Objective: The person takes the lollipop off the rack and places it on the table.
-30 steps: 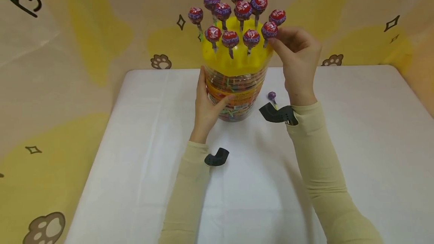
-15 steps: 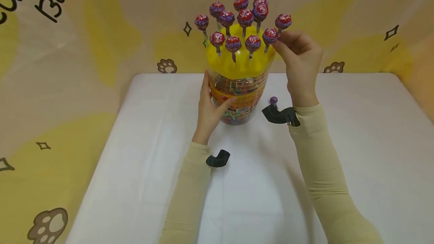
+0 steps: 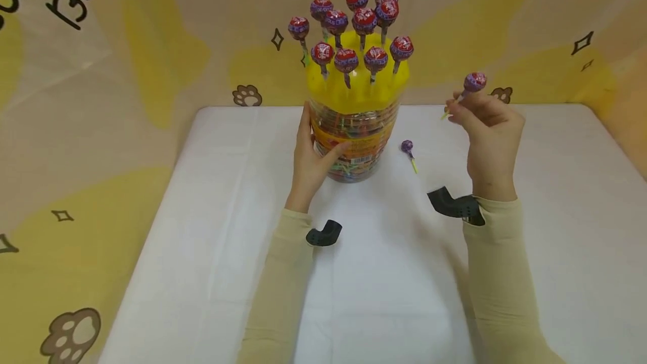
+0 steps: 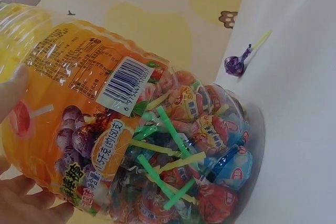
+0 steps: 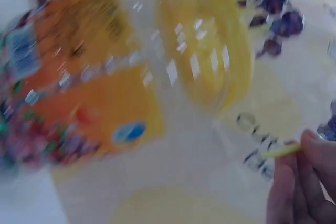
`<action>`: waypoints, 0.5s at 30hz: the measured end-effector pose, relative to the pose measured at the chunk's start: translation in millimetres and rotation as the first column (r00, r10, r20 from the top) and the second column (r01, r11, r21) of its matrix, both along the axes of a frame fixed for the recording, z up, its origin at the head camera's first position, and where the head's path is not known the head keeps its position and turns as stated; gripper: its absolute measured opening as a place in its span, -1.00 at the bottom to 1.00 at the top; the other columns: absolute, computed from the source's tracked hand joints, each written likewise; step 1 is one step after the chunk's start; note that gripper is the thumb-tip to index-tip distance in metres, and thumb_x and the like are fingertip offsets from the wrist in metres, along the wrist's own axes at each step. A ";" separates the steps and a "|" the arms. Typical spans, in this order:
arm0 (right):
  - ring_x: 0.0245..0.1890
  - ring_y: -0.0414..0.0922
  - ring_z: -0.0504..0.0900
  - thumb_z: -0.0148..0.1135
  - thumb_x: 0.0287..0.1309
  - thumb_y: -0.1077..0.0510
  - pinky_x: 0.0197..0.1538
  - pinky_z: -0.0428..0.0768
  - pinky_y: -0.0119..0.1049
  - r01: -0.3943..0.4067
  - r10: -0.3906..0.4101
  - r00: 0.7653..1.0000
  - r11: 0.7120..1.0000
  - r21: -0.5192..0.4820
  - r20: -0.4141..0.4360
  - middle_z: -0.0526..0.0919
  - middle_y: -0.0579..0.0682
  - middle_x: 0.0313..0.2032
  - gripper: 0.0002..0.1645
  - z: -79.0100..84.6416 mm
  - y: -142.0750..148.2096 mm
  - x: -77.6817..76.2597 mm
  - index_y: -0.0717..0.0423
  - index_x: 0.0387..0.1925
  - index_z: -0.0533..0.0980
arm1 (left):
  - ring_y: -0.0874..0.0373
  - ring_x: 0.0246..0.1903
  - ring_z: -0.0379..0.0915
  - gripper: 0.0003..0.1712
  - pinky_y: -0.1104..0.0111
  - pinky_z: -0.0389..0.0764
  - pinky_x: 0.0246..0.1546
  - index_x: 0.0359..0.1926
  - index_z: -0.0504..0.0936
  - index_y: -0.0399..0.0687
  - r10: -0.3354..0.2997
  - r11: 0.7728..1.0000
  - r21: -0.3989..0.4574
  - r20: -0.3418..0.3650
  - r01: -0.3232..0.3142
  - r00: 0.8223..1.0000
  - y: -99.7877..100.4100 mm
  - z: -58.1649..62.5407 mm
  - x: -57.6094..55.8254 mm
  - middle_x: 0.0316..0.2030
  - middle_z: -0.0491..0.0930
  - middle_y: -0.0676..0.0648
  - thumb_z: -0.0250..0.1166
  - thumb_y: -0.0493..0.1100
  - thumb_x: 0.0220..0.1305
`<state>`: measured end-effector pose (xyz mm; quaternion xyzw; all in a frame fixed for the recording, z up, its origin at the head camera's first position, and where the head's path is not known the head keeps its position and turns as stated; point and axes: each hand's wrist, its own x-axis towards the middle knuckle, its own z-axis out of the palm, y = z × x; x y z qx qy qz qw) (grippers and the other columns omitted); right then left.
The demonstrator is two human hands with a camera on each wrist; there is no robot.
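A clear plastic jar [image 3: 356, 153] with an orange label is full of wrapped lollipops. Its yellow lid [image 3: 336, 94] has several red and purple lollipops [image 3: 376, 59] standing upright in it by their sticks. My left hand [image 3: 313, 167] grips the jar's left side, thumb across the label in front. Off to the right of the jar, my right hand [image 3: 492, 133] pinches the stick of a lollipop [image 3: 475, 81], its wrapped head up and its yellow stick end [image 5: 283, 151] poking out past the fingertips. The right wrist view is blurred.
A small purple lollipop [image 3: 407, 146] with a yellow stick lies on the white table [image 3: 242, 184], right of the jar; the left wrist view shows this loose lollipop [image 4: 236, 65] too. Behind the table hangs a patterned yellow cloth [image 3: 505, 21].
My right hand has drawn the lollipop out of the lid's right edge and carried it right and down, away from the jar. My left hand keeps its grip on the jar.
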<state>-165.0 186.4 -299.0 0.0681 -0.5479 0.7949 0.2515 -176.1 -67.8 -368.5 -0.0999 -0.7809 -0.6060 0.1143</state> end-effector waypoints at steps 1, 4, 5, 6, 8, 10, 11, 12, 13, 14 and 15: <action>-0.37 -0.04 0.64 0.32 -0.02 0.47 -0.25 0.64 -0.38 -0.019 0.018 0.999 0.999 0.034 0.035 0.66 0.18 -0.35 -0.90 -7.0 6.6 0.6 0.49 -0.39 0.60 | 0.15 0.41 -0.18 0.11 0.20 0.05 0.38 0.49 -0.21 0.02 0.001 1.000 0.001 -0.008 -0.001 1.000 0.0 0.2 -0.5 0.46 -0.14 -0.02 0.37 -0.06 0.16; -0.37 -0.09 0.65 0.32 0.01 0.43 -0.26 0.65 -0.42 -0.081 0.062 0.986 0.989 0.123 0.153 0.69 0.11 -0.34 -0.92 -27.4 22.5 -3.7 0.41 -0.38 0.63 | 0.15 0.41 -0.17 0.11 0.18 0.05 0.38 0.49 -0.21 0.03 0.012 1.000 0.004 -0.019 -0.012 1.000 -0.2 0.3 -1.7 0.46 -0.13 -0.02 0.37 -0.07 0.16; -0.37 -0.11 0.66 0.32 0.02 0.41 -0.26 0.65 -0.44 -0.103 0.071 0.978 0.982 0.156 0.196 0.69 0.08 -0.34 -0.93 -34.2 27.2 -6.4 0.37 -0.37 0.64 | 0.15 0.41 -0.16 0.10 0.18 0.06 0.38 0.49 -0.21 0.03 0.016 1.000 0.005 -0.019 -0.016 1.000 -0.1 0.4 -1.6 0.46 -0.13 -0.02 0.37 -0.07 0.16; -0.37 -0.13 0.66 0.33 0.04 0.39 -0.25 0.64 -0.45 -0.127 0.082 0.967 0.975 0.182 0.239 0.70 0.04 -0.34 -0.92 -41.1 31.7 -9.2 0.33 -0.36 0.65 | 0.14 0.41 -0.16 0.11 0.18 0.06 0.38 0.49 -0.21 0.03 0.018 1.000 0.005 -0.019 -0.018 1.000 0.2 0.0 -1.8 0.46 -0.13 -0.02 0.37 -0.07 0.16; -0.38 -0.17 0.67 0.32 0.06 0.37 -0.26 0.64 -0.47 -0.161 0.085 0.944 0.962 0.220 0.319 0.70 0.00 -0.34 -0.94 -55.8 39.5 -14.3 0.28 -0.37 0.66 | 0.15 0.41 -0.15 0.11 0.19 0.06 0.38 0.49 -0.21 0.04 0.015 1.000 0.007 -0.012 -0.015 1.000 1.8 -1.1 -1.7 0.46 -0.13 -0.02 0.37 -0.07 0.16; -0.38 -0.21 0.67 0.30 0.09 0.35 -0.26 0.63 -0.49 -0.196 0.082 0.912 0.947 0.253 0.401 0.70 -0.06 -0.35 -0.94 -69.7 46.1 -18.6 0.21 -0.38 0.67 | 0.15 0.41 -0.16 0.11 0.23 0.04 0.38 0.49 -0.22 0.04 0.007 1.000 0.009 -0.006 -0.006 1.000 2.9 -1.7 -1.8 0.46 -0.13 -0.02 0.37 -0.06 0.16; -0.39 -0.23 0.67 0.29 0.10 0.35 -0.27 0.63 -0.49 -0.215 0.085 0.896 0.942 0.257 0.437 0.70 -0.08 -0.37 -0.93 -76.0 48.3 -20.9 0.18 -0.39 0.67 | 0.16 0.41 -0.16 0.11 0.24 0.04 0.38 0.49 -0.21 0.04 0.006 1.000 0.010 -0.003 -0.006 1.000 2.9 -1.5 -1.7 0.46 -0.13 -0.01 0.37 -0.06 0.16; -0.39 -0.23 0.67 0.28 0.10 0.37 -0.28 0.63 -0.49 -0.236 0.102 0.879 0.942 0.238 0.467 0.70 -0.09 -0.38 -0.91 -81.8 50.6 -22.9 0.18 -0.39 0.67 | 0.16 0.41 -0.17 0.11 0.25 0.04 0.38 0.49 -0.21 0.04 0.005 1.000 0.012 -0.001 -0.005 1.000 2.8 -1.4 -1.6 0.46 -0.12 -0.01 0.37 -0.06 0.15; -0.40 -0.24 0.67 0.26 0.11 0.38 -0.28 0.63 -0.49 -0.248 0.102 0.863 0.938 0.240 0.494 0.70 -0.10 -0.39 -0.88 -87.1 52.1 -24.6 0.16 -0.41 0.67 | 0.17 0.41 -0.17 0.11 0.26 0.04 0.38 0.49 -0.21 0.04 0.005 1.000 0.014 0.002 -0.005 1.000 2.7 -1.2 -1.5 0.46 -0.12 -0.01 0.37 -0.06 0.15; -0.41 -0.25 0.67 0.25 0.12 0.39 -0.28 0.63 -0.49 -0.261 0.105 0.848 0.936 0.237 0.519 0.70 -0.12 -0.40 -0.85 -91.6 53.6 -26.0 0.14 -0.42 0.67 | 0.17 0.41 -0.17 0.11 0.26 0.04 0.38 0.49 -0.21 0.04 0.006 1.000 0.015 0.006 -0.007 1.000 2.5 -1.0 -1.4 0.46 -0.12 0.00 0.38 -0.05 0.15; -0.41 -0.26 0.67 0.23 0.13 0.40 -0.28 0.63 -0.50 -0.272 0.105 0.836 0.932 0.239 0.539 0.69 -0.14 -0.41 -0.83 -95.8 55.1 -27.2 0.13 -0.42 0.67 | 0.17 0.41 -0.17 0.11 0.26 0.03 0.38 0.49 -0.21 0.05 0.009 1.000 0.015 0.009 -0.009 1.000 2.2 -0.7 -1.2 0.46 -0.12 0.00 0.38 -0.05 0.15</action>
